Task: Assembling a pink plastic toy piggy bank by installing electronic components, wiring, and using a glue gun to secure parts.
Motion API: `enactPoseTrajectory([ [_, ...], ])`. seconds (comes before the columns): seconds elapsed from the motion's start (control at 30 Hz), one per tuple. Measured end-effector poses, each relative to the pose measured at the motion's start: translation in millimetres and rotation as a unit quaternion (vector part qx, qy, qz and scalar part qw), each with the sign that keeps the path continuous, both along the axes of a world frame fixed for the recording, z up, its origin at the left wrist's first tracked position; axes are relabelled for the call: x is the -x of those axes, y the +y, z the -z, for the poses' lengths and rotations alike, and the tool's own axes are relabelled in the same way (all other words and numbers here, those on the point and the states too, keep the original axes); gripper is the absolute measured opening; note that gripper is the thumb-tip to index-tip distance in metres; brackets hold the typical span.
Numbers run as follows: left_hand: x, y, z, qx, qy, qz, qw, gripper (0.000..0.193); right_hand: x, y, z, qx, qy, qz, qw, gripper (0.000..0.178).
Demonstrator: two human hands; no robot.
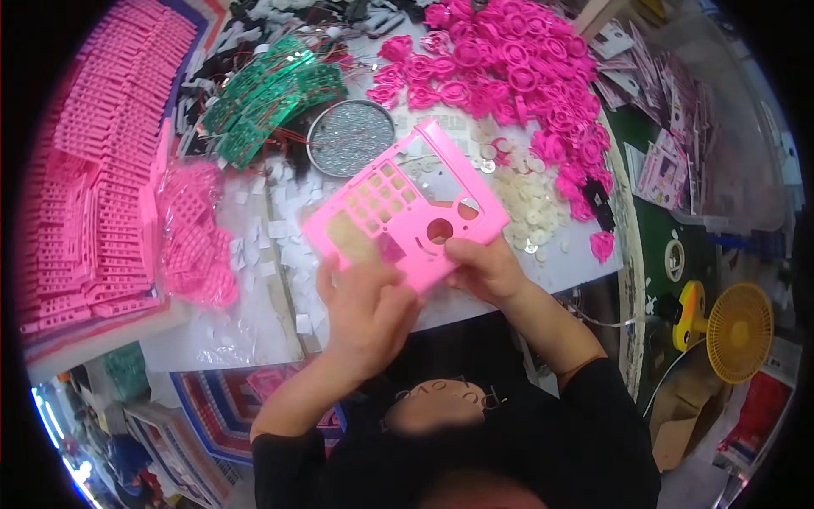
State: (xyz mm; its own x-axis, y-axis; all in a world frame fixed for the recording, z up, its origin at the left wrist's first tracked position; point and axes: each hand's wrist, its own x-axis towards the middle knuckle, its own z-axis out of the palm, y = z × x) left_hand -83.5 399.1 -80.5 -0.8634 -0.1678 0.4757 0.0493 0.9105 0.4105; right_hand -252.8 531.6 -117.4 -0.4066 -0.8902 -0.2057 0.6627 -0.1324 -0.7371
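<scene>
A pink plastic casing is held up, tilted, above the near edge of the table. It has a grid of small square openings, a round hole and a long rectangular window. My right hand grips its lower right edge, thumb on the face beside the round hole. At the lower left edge, my left hand is closed with its fingers bent against the casing. A pale, blurred patch lies over the casing just above the left fingers; I cannot make out what it is.
Pink ring-shaped parts are heaped at the back, beside whitish discs. A round tray of small metal pieces stands near green circuit boards. Stacked pink panels fill the left; a bag of pink keypads adjoins. A yellow fan stands right.
</scene>
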Motion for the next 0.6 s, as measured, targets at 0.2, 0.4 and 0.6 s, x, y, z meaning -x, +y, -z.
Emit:
enactPoseTrajectory([
  [0.2,7,-14,-14,-0.330,-0.018,-0.019,0.944,0.077,37,40,5,-0.034,0.108,-0.143,0.983,0.045],
  [0.4,-3,-18,9,-0.641,-0.051,-0.031,0.765,0.084,123,73,-43,-0.272,0.403,-0.090,0.869,0.031],
  [0.6,-20,-35,17,-0.519,0.054,-0.077,0.849,0.076,316,224,-18,-0.587,0.723,0.203,0.304,0.053],
])
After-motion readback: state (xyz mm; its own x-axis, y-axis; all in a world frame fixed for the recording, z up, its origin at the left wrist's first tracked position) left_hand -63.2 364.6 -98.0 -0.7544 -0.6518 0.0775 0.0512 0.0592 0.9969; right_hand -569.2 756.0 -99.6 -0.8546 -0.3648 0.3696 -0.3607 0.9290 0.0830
